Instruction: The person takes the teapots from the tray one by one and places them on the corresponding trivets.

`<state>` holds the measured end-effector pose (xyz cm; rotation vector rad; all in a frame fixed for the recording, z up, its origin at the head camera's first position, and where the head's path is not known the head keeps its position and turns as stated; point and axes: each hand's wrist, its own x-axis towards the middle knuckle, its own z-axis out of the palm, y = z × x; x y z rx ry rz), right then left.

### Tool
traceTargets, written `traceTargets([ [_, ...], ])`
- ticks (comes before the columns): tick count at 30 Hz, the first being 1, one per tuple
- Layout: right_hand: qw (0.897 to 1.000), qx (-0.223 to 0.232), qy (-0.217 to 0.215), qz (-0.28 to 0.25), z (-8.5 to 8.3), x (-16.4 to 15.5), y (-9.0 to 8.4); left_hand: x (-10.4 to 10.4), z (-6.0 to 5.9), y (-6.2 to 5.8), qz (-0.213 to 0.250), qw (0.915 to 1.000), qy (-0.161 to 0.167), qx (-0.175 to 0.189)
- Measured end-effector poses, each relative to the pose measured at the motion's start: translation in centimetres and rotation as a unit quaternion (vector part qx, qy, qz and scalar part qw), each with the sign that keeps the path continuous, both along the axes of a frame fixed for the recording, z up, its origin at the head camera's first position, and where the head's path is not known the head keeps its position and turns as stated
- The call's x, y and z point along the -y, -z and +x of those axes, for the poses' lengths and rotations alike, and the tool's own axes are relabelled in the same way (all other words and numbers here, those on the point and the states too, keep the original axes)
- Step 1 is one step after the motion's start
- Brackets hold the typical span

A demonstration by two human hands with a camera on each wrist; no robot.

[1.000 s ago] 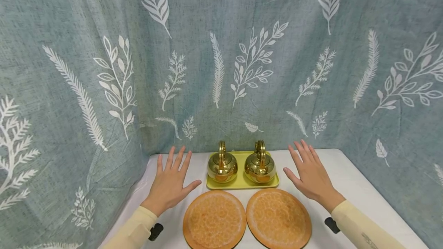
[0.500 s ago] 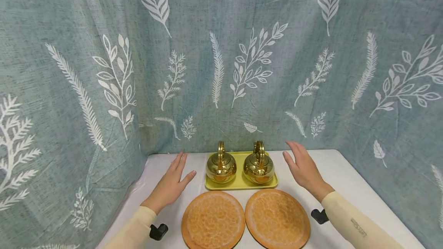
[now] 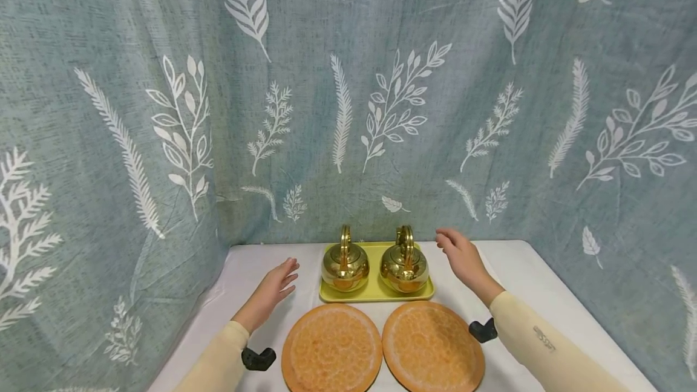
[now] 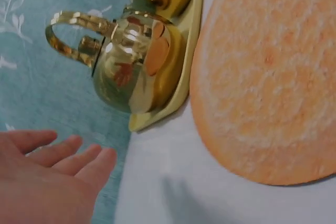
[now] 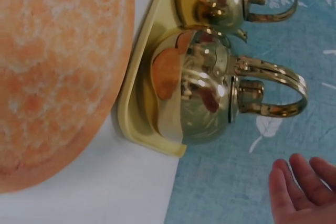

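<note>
Two shiny gold kettles stand side by side on a yellow tray (image 3: 376, 296) in the head view, their hooped handles upright. My left hand (image 3: 272, 289) hovers left of the left kettle (image 3: 345, 268), fingers relaxed and holding nothing. To the right of the right kettle (image 3: 404, 269), my right hand (image 3: 463, 259) hangs in the air with loosely bent fingers, also holding nothing. Both wrist views show a gap between the fingers and the nearest kettle, whose polished body (image 4: 131, 61) mirrors the surroundings.
In front of the tray lie two round orange-brown mats, the left mat (image 3: 332, 349) and the right mat (image 3: 434, 346), nearly edge to edge. A white cloth (image 3: 512, 271) covers the table. Blue-green curtains (image 3: 305, 156) with white leaf prints rise behind and at both sides.
Both hands have turned from spread fingers, palms down, to sideways with fingers drawn together. The right hand has moved inward toward the right kettle; the left sits slightly lower. Kettles, tray and mats stay put.
</note>
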<state>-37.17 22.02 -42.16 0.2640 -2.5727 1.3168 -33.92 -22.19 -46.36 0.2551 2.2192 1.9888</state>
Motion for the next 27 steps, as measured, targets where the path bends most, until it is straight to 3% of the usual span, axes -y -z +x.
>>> traceTargets([
  [5, 0.999, 0.014, -0.012, -0.042, -0.8, 0.8, 0.4, 0.4, -0.5, 1.7, 0.066, 0.9969, -0.002, 0.043],
  [14, 0.988, 0.062, -0.020, -0.137, -1.5, 2.0, 0.6, 0.2, -1.1, 3.9, 0.161, 0.9840, 0.016, 0.076],
  [20, 0.984, 0.080, -0.038, -0.155, -1.6, 2.8, 0.8, -0.2, -1.2, 4.9, 0.176, 0.9798, 0.021, 0.092],
  [27, 0.978, 0.098, -0.041, -0.177, -1.8, 3.7, 0.5, -1.0, -1.6, 5.2, 0.178, 0.9775, 0.053, 0.101],
])
